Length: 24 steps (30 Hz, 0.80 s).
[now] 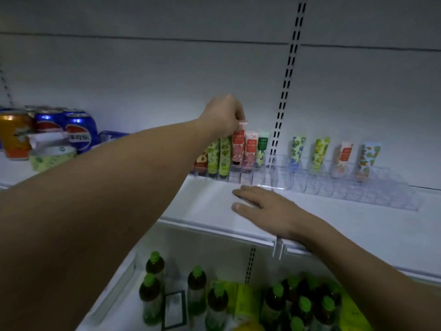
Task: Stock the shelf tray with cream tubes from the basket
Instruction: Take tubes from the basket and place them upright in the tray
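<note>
A clear plastic shelf tray (334, 189) with several slots runs along the back of the white shelf. Several cream tubes stand upright in it. My left hand (224, 115) reaches over the tray's left part and pinches the top of a pink cream tube (238, 146), which stands in a slot beside another pink tube (250, 151) and a green-and-white tube (262, 149). My right hand (265, 206) lies flat on the shelf in front of the tray, fingers straight, holding nothing. The basket is not in view.
Blue and orange soda cans (78, 132) and a roll of patterned tape (52, 156) sit at the shelf's left. More tubes (321, 154) stand spaced out in the tray's right half. Green-capped bottles (196, 290) fill the lower shelf. A slotted upright (288, 75) runs up the back wall.
</note>
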Each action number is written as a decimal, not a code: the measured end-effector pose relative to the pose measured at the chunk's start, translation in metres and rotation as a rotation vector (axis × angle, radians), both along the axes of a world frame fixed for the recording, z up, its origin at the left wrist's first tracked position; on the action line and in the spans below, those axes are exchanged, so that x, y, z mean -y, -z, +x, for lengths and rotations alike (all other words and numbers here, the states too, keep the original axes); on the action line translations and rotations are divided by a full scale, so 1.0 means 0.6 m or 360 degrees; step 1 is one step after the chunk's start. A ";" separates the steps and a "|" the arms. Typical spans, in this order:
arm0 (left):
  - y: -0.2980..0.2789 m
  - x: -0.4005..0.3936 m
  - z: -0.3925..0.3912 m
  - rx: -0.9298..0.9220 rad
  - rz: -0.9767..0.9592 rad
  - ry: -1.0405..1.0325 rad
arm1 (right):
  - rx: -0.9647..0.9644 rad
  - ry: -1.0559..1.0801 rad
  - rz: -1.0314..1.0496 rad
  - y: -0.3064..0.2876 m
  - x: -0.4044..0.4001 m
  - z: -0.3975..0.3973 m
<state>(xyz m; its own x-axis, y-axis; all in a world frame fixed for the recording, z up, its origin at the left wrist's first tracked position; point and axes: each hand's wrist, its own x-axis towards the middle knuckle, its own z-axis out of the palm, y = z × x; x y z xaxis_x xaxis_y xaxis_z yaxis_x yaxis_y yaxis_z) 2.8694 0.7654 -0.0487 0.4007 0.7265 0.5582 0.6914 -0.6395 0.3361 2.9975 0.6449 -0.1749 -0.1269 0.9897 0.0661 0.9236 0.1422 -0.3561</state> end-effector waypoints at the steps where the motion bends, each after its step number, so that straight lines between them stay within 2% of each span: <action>1: 0.005 -0.004 0.003 0.0022 -0.0001 -0.0021 | 0.0002 0.0019 0.0024 0.004 0.001 0.000; 20: 0.021 -0.029 0.040 0.0103 0.0001 -0.0074 | -0.0127 0.0097 0.0055 0.004 -0.008 0.005; 24: 0.018 -0.024 0.042 0.0019 -0.0066 -0.0050 | -0.0143 0.0096 0.0071 0.005 -0.008 0.004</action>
<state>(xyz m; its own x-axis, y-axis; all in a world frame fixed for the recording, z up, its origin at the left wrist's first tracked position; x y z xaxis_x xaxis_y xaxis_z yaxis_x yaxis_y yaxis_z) 2.8945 0.7800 -0.0596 0.3708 0.7613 0.5319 0.7068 -0.6028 0.3701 2.9999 0.6498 -0.1778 -0.0587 0.9912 0.1187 0.8956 0.1049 -0.4324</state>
